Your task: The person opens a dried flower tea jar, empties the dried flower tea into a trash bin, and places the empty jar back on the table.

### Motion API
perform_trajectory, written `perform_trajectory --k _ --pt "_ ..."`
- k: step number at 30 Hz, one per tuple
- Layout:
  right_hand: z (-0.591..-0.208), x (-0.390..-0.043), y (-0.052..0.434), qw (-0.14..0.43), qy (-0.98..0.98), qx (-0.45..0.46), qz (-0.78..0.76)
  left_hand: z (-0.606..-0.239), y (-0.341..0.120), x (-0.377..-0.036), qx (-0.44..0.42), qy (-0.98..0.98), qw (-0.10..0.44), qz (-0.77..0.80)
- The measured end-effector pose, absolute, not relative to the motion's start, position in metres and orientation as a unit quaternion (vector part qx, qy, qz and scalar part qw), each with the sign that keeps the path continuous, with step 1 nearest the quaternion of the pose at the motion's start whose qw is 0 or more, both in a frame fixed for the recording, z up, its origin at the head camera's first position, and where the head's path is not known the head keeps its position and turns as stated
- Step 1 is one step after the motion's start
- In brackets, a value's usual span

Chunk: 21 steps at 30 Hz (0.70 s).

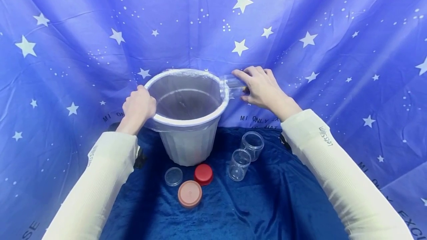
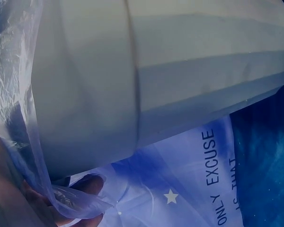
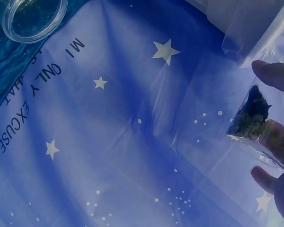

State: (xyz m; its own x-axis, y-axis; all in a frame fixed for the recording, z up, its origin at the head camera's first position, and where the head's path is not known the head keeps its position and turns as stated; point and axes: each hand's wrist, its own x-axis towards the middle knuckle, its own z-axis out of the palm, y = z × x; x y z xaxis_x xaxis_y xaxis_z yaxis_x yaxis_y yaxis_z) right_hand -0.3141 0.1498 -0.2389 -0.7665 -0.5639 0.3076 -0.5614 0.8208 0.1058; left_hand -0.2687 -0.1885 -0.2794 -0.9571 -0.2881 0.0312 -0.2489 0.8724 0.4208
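In the head view a white ribbed bin [image 1: 190,143] stands lined with a clear plastic bag [image 2: 26,94] folded over its rim. My left hand [image 1: 139,105] grips the bin's left rim and the bag there; its fingertips show through the film in the left wrist view. At the right rim, my right hand [image 1: 263,88] holds a clear jar [image 1: 232,85] on its side, mouth toward the bin. A dark, leafy-looking clump [image 3: 252,113] sits toward the jar's bottom end, by the fingers. What lies deep inside the bin is hard to tell.
Two clear open jars [image 1: 239,165] [image 1: 252,145] stand on the dark blue cloth [image 1: 267,203] right of the bin. Before it lie a red lid [image 1: 203,174], a pinkish-orange lid [image 1: 189,194] and a clear lid [image 1: 174,176]. A starry blue curtain [image 1: 207,17] hangs close behind.
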Motion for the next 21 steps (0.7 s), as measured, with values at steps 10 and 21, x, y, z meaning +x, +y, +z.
perform_trajectory --k 10,21 --pt "-0.2378 -0.3133 0.1489 0.191 -0.925 0.329 -0.011 -0.2791 -0.1886 -0.2693 0.14 -0.967 0.041 -0.207" --pt "-0.2376 -0.3132 0.1444 0.219 -0.911 0.348 -0.035 -0.2789 -0.189 -0.2696 0.14 -0.968 0.039 -0.206"
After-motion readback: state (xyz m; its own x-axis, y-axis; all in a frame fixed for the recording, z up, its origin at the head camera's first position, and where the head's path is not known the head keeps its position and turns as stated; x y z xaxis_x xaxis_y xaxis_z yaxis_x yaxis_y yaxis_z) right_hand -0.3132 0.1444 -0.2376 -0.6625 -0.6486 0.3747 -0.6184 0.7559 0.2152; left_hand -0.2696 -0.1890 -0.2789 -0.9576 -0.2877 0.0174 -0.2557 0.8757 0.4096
